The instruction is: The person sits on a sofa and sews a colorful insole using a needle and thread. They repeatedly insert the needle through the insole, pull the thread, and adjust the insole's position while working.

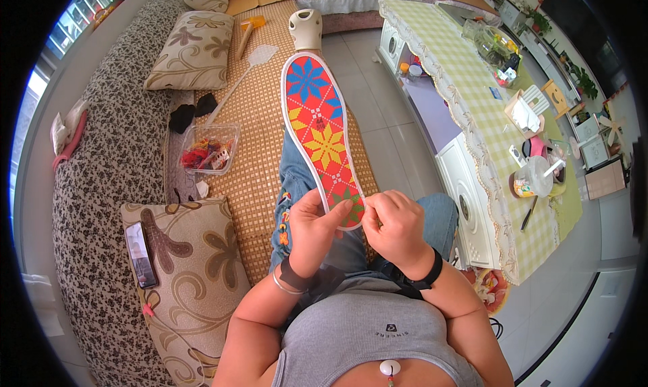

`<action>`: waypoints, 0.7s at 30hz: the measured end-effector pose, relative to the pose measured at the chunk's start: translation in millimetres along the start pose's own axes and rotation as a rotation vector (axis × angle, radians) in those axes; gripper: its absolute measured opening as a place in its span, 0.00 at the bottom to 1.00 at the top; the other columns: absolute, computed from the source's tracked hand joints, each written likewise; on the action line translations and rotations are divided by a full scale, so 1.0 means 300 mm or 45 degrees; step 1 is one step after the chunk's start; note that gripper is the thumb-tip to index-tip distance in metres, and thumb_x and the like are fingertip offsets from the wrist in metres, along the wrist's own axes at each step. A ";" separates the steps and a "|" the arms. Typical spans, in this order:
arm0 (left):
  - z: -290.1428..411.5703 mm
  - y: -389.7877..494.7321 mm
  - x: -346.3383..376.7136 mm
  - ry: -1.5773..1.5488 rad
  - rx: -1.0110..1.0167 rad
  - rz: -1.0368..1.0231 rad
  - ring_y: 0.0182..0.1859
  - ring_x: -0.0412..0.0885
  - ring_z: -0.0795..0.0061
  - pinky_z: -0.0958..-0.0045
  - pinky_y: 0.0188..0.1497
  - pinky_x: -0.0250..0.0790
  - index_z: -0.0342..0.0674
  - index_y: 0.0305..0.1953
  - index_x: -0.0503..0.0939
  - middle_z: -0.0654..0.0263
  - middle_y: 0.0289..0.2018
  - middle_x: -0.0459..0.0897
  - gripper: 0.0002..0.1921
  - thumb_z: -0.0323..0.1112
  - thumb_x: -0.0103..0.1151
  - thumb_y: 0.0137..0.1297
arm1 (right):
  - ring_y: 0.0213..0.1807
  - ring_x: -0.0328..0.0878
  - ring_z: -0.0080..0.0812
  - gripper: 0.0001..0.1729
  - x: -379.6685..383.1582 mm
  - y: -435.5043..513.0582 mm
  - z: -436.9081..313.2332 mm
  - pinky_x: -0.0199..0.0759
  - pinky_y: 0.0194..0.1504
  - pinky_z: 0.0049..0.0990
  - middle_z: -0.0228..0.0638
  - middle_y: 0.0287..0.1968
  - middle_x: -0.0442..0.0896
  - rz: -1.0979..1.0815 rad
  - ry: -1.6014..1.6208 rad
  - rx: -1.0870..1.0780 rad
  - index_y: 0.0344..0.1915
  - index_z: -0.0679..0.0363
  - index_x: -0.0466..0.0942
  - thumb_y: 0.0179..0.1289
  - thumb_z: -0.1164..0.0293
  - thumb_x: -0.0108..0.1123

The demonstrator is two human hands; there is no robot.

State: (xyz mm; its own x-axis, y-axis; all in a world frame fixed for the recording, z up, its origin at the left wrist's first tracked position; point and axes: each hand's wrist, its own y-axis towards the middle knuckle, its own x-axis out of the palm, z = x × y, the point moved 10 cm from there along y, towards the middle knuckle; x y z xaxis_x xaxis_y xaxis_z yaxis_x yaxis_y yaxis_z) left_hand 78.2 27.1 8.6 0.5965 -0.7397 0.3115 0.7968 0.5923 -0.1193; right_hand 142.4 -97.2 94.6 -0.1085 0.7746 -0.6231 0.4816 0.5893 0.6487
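Note:
An embroidered shoe insole (324,141), red with blue, yellow and green flower patterns and a white rim, lies lengthwise over my legs. My left hand (315,225) grips its near end, the thumb pressed on the green flower. At the right edge of that end is my right hand (392,225), its fingers pinched close against the rim; whether a needle or thread is between them cannot be seen. A clear plastic box (210,148) of coloured thread stands on the woven seat mat, left of my legs.
Left are patterned cushions (190,53), a phone (142,255) on the nearer one, a fly swatter (263,54) and a wooden-handled mallet (245,40). To the right, a table with a checked cloth (471,108) holds a plastic cup (531,177) and a tissue box (524,116).

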 end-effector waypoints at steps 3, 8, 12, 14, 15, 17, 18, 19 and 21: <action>0.001 -0.001 0.001 0.000 0.003 0.002 0.27 0.82 0.84 0.83 0.20 0.69 0.35 0.43 0.82 0.65 0.34 0.88 0.07 0.25 0.65 0.64 | 0.24 0.73 0.39 0.10 0.000 -0.002 0.000 0.67 0.25 0.36 0.34 0.21 0.70 0.002 -0.002 0.000 0.24 0.59 0.68 0.48 0.81 0.61; -0.001 -0.003 -0.001 0.025 -0.005 0.006 0.27 0.82 0.84 0.84 0.20 0.69 0.35 0.43 0.82 0.65 0.34 0.88 0.07 0.25 0.65 0.64 | 0.25 0.73 0.39 0.09 0.000 -0.002 -0.003 0.68 0.25 0.35 0.34 0.21 0.70 -0.002 -0.004 -0.007 0.25 0.59 0.69 0.47 0.80 0.61; 0.002 -0.003 -0.001 0.028 0.011 -0.005 0.27 0.82 0.85 0.84 0.20 0.69 0.35 0.43 0.82 0.65 0.34 0.88 0.07 0.25 0.65 0.64 | 0.25 0.73 0.38 0.10 0.003 -0.001 -0.005 0.69 0.25 0.35 0.34 0.21 0.71 -0.015 -0.011 -0.019 0.25 0.59 0.69 0.47 0.80 0.62; -0.001 -0.004 -0.003 0.021 0.004 -0.002 0.27 0.82 0.85 0.84 0.20 0.69 0.35 0.43 0.82 0.65 0.34 0.88 0.07 0.25 0.65 0.64 | 0.25 0.73 0.38 0.10 0.003 -0.001 -0.006 0.69 0.25 0.34 0.34 0.21 0.70 -0.014 -0.014 -0.023 0.25 0.59 0.68 0.47 0.80 0.62; 0.000 -0.005 -0.004 0.024 0.012 0.000 0.27 0.82 0.85 0.84 0.20 0.69 0.35 0.43 0.82 0.65 0.34 0.87 0.07 0.25 0.65 0.64 | 0.24 0.73 0.38 0.10 0.003 -0.001 -0.007 0.69 0.25 0.34 0.34 0.21 0.70 -0.017 -0.017 -0.024 0.24 0.59 0.68 0.47 0.80 0.62; 0.002 -0.006 -0.004 0.037 0.021 0.003 0.27 0.81 0.85 0.84 0.20 0.69 0.35 0.43 0.82 0.65 0.33 0.87 0.07 0.24 0.65 0.64 | 0.24 0.73 0.38 0.10 0.005 -0.002 -0.008 0.69 0.24 0.34 0.34 0.21 0.70 -0.024 -0.021 -0.024 0.24 0.59 0.68 0.47 0.80 0.62; 0.005 -0.006 -0.002 0.032 0.032 -0.002 0.27 0.81 0.85 0.84 0.21 0.69 0.35 0.43 0.81 0.65 0.33 0.87 0.07 0.24 0.64 0.64 | 0.24 0.73 0.38 0.10 0.004 -0.003 -0.009 0.69 0.24 0.34 0.34 0.21 0.70 -0.020 -0.029 -0.029 0.24 0.59 0.68 0.47 0.80 0.62; 0.006 -0.007 -0.001 0.032 0.037 -0.006 0.27 0.81 0.85 0.84 0.21 0.69 0.35 0.43 0.81 0.65 0.33 0.87 0.07 0.24 0.64 0.64 | 0.24 0.73 0.38 0.10 0.004 -0.003 -0.010 0.68 0.24 0.35 0.34 0.21 0.70 -0.019 -0.034 -0.031 0.24 0.59 0.68 0.47 0.80 0.62; 0.006 -0.008 -0.001 0.039 0.037 -0.006 0.27 0.81 0.85 0.84 0.21 0.69 0.35 0.42 0.81 0.65 0.33 0.87 0.06 0.24 0.64 0.64 | 0.24 0.73 0.38 0.10 0.004 -0.004 -0.011 0.68 0.24 0.35 0.34 0.21 0.70 -0.020 -0.043 -0.030 0.24 0.59 0.67 0.47 0.80 0.62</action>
State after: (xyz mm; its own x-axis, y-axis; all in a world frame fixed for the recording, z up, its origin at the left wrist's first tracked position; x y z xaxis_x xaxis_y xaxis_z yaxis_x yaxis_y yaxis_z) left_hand 75.9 26.4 10.6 0.5959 -0.7515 0.2831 0.7966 0.5976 -0.0905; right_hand 138.8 -96.3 94.5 -0.0864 0.7574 -0.6472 0.4598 0.6066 0.6485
